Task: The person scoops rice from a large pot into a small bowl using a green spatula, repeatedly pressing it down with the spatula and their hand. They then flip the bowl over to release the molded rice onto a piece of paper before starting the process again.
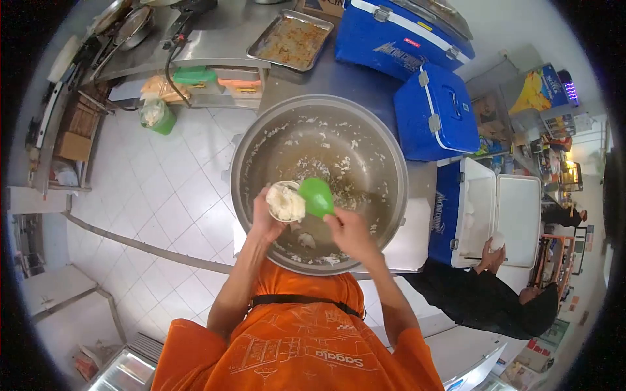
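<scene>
My left hand is wrapped round a small white bowl heaped with white rice, over the near left part of a large metal pot. In my right hand is a green rice paddle, its broad blade up against the right side of the bowl. Inside the pot, loose rice grains are scattered over the bottom and stuck along the wall. A larger clump of rice lies near the pot's front side, below the bowl.
Behind the pot are a stained metal tray and blue cooler boxes. On the right, a person in black holds a white round thing by an open cooler. A green bucket stands on the tiled floor, left.
</scene>
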A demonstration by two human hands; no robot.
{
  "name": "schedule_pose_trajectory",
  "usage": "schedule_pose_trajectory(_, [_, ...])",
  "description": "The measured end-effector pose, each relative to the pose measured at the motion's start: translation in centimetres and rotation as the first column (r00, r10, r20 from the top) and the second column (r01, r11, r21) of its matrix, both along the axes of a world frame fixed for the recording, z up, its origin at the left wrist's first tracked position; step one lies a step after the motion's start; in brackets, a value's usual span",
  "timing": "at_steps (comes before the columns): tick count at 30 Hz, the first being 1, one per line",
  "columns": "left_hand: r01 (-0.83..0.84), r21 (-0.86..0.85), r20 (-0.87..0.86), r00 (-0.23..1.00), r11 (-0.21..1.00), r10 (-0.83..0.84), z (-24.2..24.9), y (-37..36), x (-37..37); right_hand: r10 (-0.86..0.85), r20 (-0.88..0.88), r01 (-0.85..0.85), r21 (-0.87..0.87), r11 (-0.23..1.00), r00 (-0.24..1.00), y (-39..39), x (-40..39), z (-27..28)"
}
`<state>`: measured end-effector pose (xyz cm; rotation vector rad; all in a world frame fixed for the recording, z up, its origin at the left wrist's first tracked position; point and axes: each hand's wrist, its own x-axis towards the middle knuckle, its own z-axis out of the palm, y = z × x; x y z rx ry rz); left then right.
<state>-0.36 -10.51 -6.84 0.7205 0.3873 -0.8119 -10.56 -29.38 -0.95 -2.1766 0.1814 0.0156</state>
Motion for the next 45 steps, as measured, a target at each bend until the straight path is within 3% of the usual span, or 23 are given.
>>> schedule_pose_trajectory(2, [0.010, 0.038, -0.002, 1.000, 0.999, -0.010, -0.1, -0.3, 0.0, -0.040, -0.033, 0.039, -0.045, 0.998, 0.999, 1.1, 0.0, 0.5])
schedule_pose_trajectory(4, [0.023, 0.069, -0.007, 1.000, 0.997, -0.022, -0.5, -0.3, 0.1, -0.051, -0.273, 0.009, -0.154, 0.988, 0.961, 0.2, 0.9, 3.2])
schedule_pose_trajectory(6, [0.051, -0.071, 0.015, 0.999, 0.996, -0.050, -0.7, 0.4, 0.2, -0.058, -0.218, 0.043, -0.069, 0.997, 0.974, -0.6, 1.4, 3.6])
schedule_pose_trajectory(8, [0.010, -0.037, -0.021, 1.000, 0.999, -0.011, -0.4, -0.3, 0.3, -0.063, -0.158, 0.066, 0.015, 0.998, 0.985, -0.2, 1.6, 2.6])
schedule_pose_trajectory(10, [-0.010, 0.003, -0.055, 0.998, 1.000, 0.010, -0.2, -0.7, 0.4, 0.082, -0.204, -0.102, -0.092, 0.991, 0.976, 2.1, 1.4, -0.2])
schedule_pose_trajectory(11, [0.018, 0.059, -0.025, 1.000, 0.998, -0.016, -0.1, -0.7, 0.2, -0.004, -0.276, -0.074, -0.272, 0.959, 0.961, 2.2, 1.4, -0.4])
schedule_pose_trajectory(12, [0.041, 0.115, 0.005, 0.999, 0.993, -0.042, -0.1, -0.9, 0.3, -0.011, -0.273, -0.067, -0.274, 0.959, 0.962, 1.6, 1.8, 0.6])
schedule_pose_trajectory(18, [-0.076, 0.240, 0.113, 0.992, 0.968, 0.050, 2.5, -1.2, 0.4, 0.077, -0.175, -0.043, 0.187, 0.981, 0.982, -0.7, 3.5, 4.1])
schedule_pose_trajectory(20, [-0.099, 0.267, 0.175, 0.983, 0.959, 0.053, 2.5, -0.8, -0.1, 0.232, -0.247, -0.243, -0.014, 0.970, 0.941, 1.6, 3.5, 1.6])
schedule_pose_trajectory(22, [-0.106, 0.285, 0.244, 0.969, 0.953, 0.035, 3.4, -0.2, -0.1, 0.258, -0.299, -0.258, 0.042, 0.965, 0.919, -1.3, 4.4, 3.9])
schedule_pose_trajectory(24, [-0.272, 0.232, 0.242, 0.946, 0.934, 0.215, 5.0, 1.4, -0.9, -0.042, -0.286, -0.036, -0.262, 0.964, 0.957, -4.8, 4.2, 2.1])
schedule_pose_trajectory(26, [-0.300, 0.248, 0.310, 0.926, 0.921, 0.218, 4.9, 2.8, -0.8, -0.324, -0.406, 0.011, -0.610, 0.792, 0.854, -7.6, 5.8, -2.1])
schedule_pose_trajectory(29, [-0.382, 0.277, 0.439, 0.866, 0.882, 0.237, 4.1, 4.1, -0.7, -0.464, -0.198, 0.202, -0.707, 0.678, 0.864, -10.5, 9.1, -12.2])
schedule_pose_trajectory(31, [-0.434, 0.259, 0.486, 0.830, 0.863, 0.272, 4.0, 4.9, -1.0, -0.410, -0.125, 0.195, -0.733, 0.652, 0.903, -9.5, 11.0, -17.3])
schedule_pose_trajectory(33, [-0.474, 0.289, 0.576, 0.780, 0.832, 0.244, 4.6, 6.4, -1.4, -0.028, -0.152, -0.127, -0.899, 0.418, 0.988, -5.4, 8.8, -18.3])
schedule_pose_trajectory(34, [-0.520, 0.320, 0.652, 0.727, 0.792, 0.215, 5.0, 7.3, -1.8, -0.023, -0.162, -0.138, -0.896, 0.423, 0.986, -4.0, 6.1, -18.2])
schedule_pose_trajectory(36, [-0.578, 0.285, 0.635, 0.711, 0.765, 0.301, 5.7, 8.6, -1.9, 0.431, 0.081, -0.115, -0.905, 0.409, 0.899, -3.4, 2.3, -17.3])
schedule_pose_trajectory(37, [-0.624, 0.247, 0.616, 0.692, 0.742, 0.377, 5.7, 9.1, -1.9, 0.443, 0.071, -0.127, -0.906, 0.403, 0.894, -5.6, 3.6, -16.7])
schedule_pose_trajectory(38, [-0.632, 0.250, 0.604, 0.694, 0.733, 0.392, 5.4, 9.4, -1.8, 0.092, -0.177, -0.199, -0.823, 0.532, 0.980, -8.8, 5.9, -16.1])
schedule_pose_trajectory(39, [-0.656, 0.255, 0.606, 0.681, 0.710, 0.412, 5.2, 9.7, -1.5, -0.237, -0.451, -0.195, -0.721, 0.665, 0.861, -10.2, 7.0, -15.8])
schedule_pose_trajectory(41, [-0.700, 0.368, 0.718, 0.632, 0.612, 0.292, 4.7, 9.8, -1.4, -0.110, -0.388, -0.255, -0.769, 0.587, 0.915, -5.4, 3.2, -16.7])
schedule_pose_trajectory(43, [-0.691, 0.329, 0.695, 0.639, 0.643, 0.331, 4.0, 10.6, -0.9, 0.004, -0.301, -0.263, -0.828, 0.496, 0.954, -1.6, 2.5, -14.5])
schedule_pose_trajectory(45, [-0.703, 0.267, 0.665, 0.630, 0.660, 0.401, 3.7, 10.1, 0.1, 0.187, -0.439, -0.415, -0.511, 0.752, 0.879, -0.3, 4.1, -8.7])
